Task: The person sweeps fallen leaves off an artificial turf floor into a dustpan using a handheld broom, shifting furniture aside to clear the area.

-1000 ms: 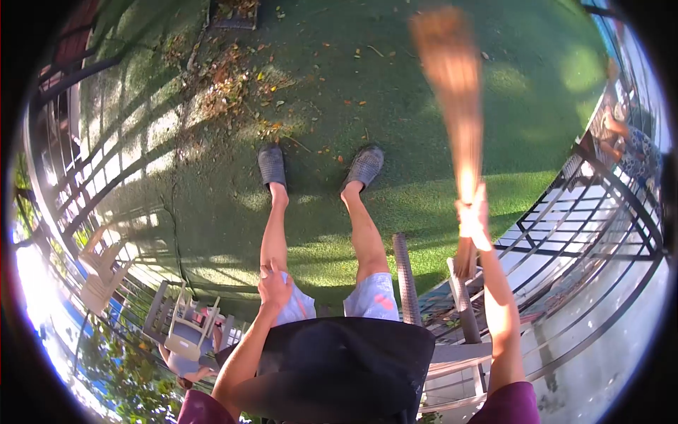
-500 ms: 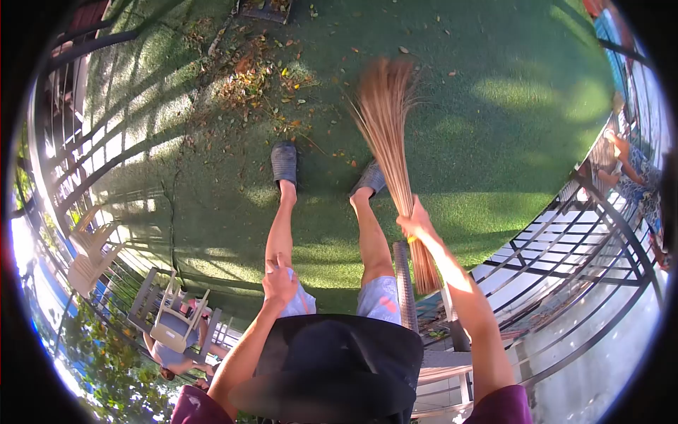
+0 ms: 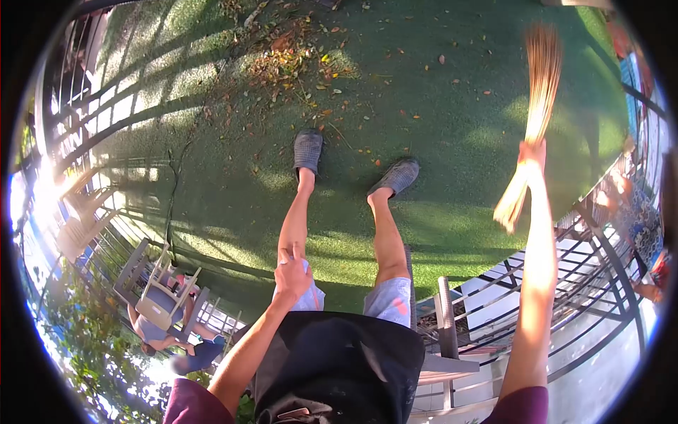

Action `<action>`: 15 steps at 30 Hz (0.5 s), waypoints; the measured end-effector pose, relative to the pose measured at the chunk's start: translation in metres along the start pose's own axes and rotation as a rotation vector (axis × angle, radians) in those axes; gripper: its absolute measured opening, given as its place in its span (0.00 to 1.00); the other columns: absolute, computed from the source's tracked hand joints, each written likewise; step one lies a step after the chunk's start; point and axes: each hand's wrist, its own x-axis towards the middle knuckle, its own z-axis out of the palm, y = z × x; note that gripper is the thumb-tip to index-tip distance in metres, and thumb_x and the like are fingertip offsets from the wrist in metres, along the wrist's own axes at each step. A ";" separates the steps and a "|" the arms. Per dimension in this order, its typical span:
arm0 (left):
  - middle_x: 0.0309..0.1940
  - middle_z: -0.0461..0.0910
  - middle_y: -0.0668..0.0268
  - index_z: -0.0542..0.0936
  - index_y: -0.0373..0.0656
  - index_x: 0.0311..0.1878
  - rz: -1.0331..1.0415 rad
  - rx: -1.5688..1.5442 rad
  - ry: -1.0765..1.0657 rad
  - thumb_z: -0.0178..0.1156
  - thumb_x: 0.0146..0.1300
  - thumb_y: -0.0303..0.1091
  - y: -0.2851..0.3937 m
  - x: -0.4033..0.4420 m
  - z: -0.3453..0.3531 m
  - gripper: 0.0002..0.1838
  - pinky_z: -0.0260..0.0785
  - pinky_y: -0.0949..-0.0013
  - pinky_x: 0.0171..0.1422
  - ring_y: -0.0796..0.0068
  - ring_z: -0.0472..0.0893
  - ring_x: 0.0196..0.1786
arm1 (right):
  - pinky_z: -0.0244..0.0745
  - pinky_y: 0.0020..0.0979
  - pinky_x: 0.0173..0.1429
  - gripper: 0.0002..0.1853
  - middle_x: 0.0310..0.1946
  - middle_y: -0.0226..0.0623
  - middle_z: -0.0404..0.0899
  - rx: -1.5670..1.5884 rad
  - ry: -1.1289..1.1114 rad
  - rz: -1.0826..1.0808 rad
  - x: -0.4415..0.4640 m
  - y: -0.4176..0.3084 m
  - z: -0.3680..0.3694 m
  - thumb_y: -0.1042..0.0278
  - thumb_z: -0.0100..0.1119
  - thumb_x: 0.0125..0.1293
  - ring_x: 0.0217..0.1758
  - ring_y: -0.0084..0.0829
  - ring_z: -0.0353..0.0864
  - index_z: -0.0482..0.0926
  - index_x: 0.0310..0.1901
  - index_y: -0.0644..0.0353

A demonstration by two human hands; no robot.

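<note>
My right hand (image 3: 533, 153) is wrapped round the bound handle part of a stick broom (image 3: 542, 85), out to the right at arm's length. The broom's long thin bristles point away from me over the green turf (image 3: 452, 127), and its short butt end sticks out behind my hand. My left hand (image 3: 292, 274) rests on my left knee, holding nothing, with some fingers stretched along the leg. A loose heap of dry leaves (image 3: 286, 60) lies on the turf ahead of my left foot, with single leaves scattered to its right.
Grey clogs (image 3: 308, 150) are on my feet. A metal railing (image 3: 600, 275) curves along the right, with a person (image 3: 635, 212) beyond it. Plastic chairs (image 3: 159, 304) stand at the lower left near another person (image 3: 152, 332). A dark cable (image 3: 173, 191) crosses the turf.
My right hand has swung the broom outward to the right and farther forward, away from the leaf heap. My left hand stays on my knee. The view has shifted slightly.
</note>
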 end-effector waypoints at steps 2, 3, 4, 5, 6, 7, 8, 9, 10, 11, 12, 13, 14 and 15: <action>0.57 0.63 0.43 0.58 0.44 0.67 -0.009 -0.020 0.021 0.63 0.52 0.38 0.001 0.001 0.002 0.39 0.76 0.50 0.44 0.42 0.77 0.48 | 0.68 0.26 0.15 0.19 0.21 0.30 0.73 0.383 -0.279 0.091 0.059 -0.019 0.041 0.69 0.66 0.52 0.15 0.24 0.73 0.66 0.42 0.58; 0.56 0.63 0.43 0.58 0.44 0.67 0.005 -0.017 0.055 0.63 0.51 0.38 -0.002 0.001 0.009 0.39 0.76 0.50 0.44 0.42 0.77 0.49 | 0.68 0.26 0.16 0.19 0.21 0.30 0.73 0.236 -0.314 0.112 0.069 -0.039 0.080 0.70 0.67 0.52 0.15 0.24 0.74 0.67 0.41 0.57; 0.56 0.63 0.43 0.58 0.44 0.67 0.024 -0.017 0.089 0.63 0.51 0.37 -0.004 0.001 0.013 0.39 0.76 0.50 0.45 0.43 0.76 0.50 | 0.69 0.26 0.16 0.19 0.21 0.29 0.73 0.084 -0.344 0.130 0.065 -0.064 0.121 0.70 0.67 0.51 0.16 0.23 0.74 0.67 0.41 0.57; 0.56 0.63 0.43 0.58 0.43 0.66 0.031 -0.021 0.087 0.63 0.50 0.36 -0.003 0.001 0.013 0.39 0.76 0.51 0.45 0.43 0.75 0.51 | 0.72 0.27 0.20 0.18 0.21 0.30 0.74 0.112 -0.402 0.044 0.048 -0.077 0.156 0.70 0.66 0.50 0.17 0.23 0.75 0.68 0.40 0.56; 0.56 0.63 0.43 0.59 0.43 0.66 0.016 -0.029 0.064 0.63 0.50 0.36 0.000 -0.001 0.011 0.39 0.76 0.51 0.44 0.43 0.76 0.51 | 0.75 0.29 0.25 0.20 0.23 0.31 0.75 0.063 -0.447 -0.062 0.021 -0.086 0.186 0.69 0.67 0.48 0.20 0.23 0.77 0.67 0.41 0.57; 0.55 0.64 0.43 0.59 0.43 0.66 0.006 -0.038 0.041 0.63 0.50 0.36 0.003 -0.003 0.005 0.39 0.76 0.51 0.44 0.43 0.76 0.50 | 0.79 0.31 0.32 0.24 0.27 0.38 0.79 -0.189 -0.439 -0.014 -0.011 -0.103 0.217 0.67 0.68 0.45 0.27 0.28 0.82 0.66 0.42 0.59; 0.55 0.64 0.44 0.59 0.43 0.66 -0.001 -0.042 0.031 0.63 0.50 0.36 0.006 -0.002 0.001 0.38 0.76 0.51 0.44 0.43 0.76 0.50 | 0.81 0.37 0.40 0.29 0.35 0.48 0.82 -0.520 -0.496 0.120 -0.038 -0.119 0.248 0.67 0.66 0.45 0.37 0.42 0.85 0.66 0.51 0.62; 0.54 0.64 0.44 0.59 0.43 0.65 -0.008 -0.045 0.021 0.63 0.50 0.36 0.008 -0.001 -0.003 0.38 0.76 0.51 0.44 0.43 0.76 0.49 | 0.79 0.43 0.48 0.36 0.41 0.56 0.81 -0.577 -0.479 0.025 -0.057 -0.086 0.277 0.68 0.63 0.47 0.45 0.51 0.83 0.63 0.61 0.59; 0.54 0.64 0.44 0.59 0.43 0.65 -0.015 -0.039 0.016 0.63 0.50 0.36 0.008 -0.003 -0.005 0.38 0.76 0.52 0.44 0.43 0.76 0.49 | 0.77 0.46 0.53 0.39 0.42 0.58 0.81 -0.619 -0.574 0.055 -0.093 -0.097 0.279 0.68 0.61 0.49 0.48 0.54 0.81 0.58 0.66 0.56; 0.54 0.64 0.45 0.60 0.43 0.65 -0.022 -0.037 0.014 0.63 0.50 0.36 0.009 -0.002 -0.007 0.38 0.76 0.52 0.43 0.43 0.76 0.49 | 0.76 0.47 0.54 0.39 0.42 0.58 0.81 -0.633 -0.585 0.015 -0.123 -0.093 0.278 0.68 0.61 0.49 0.49 0.54 0.81 0.58 0.66 0.55; 0.53 0.65 0.45 0.60 0.43 0.65 -0.011 -0.046 0.023 0.63 0.50 0.36 0.010 -0.001 -0.009 0.38 0.76 0.52 0.43 0.44 0.77 0.48 | 0.76 0.47 0.55 0.39 0.42 0.58 0.81 -0.648 -0.597 -0.026 -0.146 -0.086 0.273 0.68 0.62 0.49 0.49 0.53 0.81 0.59 0.65 0.54; 0.53 0.65 0.46 0.60 0.43 0.65 -0.003 -0.054 0.029 0.63 0.50 0.36 0.009 -0.001 -0.010 0.38 0.76 0.52 0.43 0.44 0.77 0.48 | 0.76 0.47 0.54 0.39 0.42 0.59 0.80 -0.538 -0.633 0.082 -0.163 -0.091 0.255 0.68 0.62 0.50 0.48 0.55 0.81 0.59 0.65 0.54; 0.53 0.65 0.46 0.60 0.44 0.65 0.005 -0.061 0.032 0.63 0.50 0.36 0.006 0.000 -0.010 0.38 0.76 0.52 0.42 0.44 0.77 0.48 | 0.76 0.48 0.53 0.38 0.42 0.60 0.80 -0.426 -0.666 0.193 -0.180 -0.098 0.236 0.67 0.63 0.50 0.46 0.56 0.81 0.59 0.65 0.53; 0.53 0.65 0.46 0.60 0.44 0.65 0.007 -0.064 0.038 0.64 0.50 0.36 0.003 0.002 -0.008 0.38 0.76 0.52 0.42 0.45 0.77 0.47 | 0.79 0.46 0.46 0.38 0.40 0.58 0.80 -0.384 -0.610 0.098 -0.192 -0.081 0.216 0.69 0.63 0.51 0.40 0.52 0.83 0.59 0.64 0.52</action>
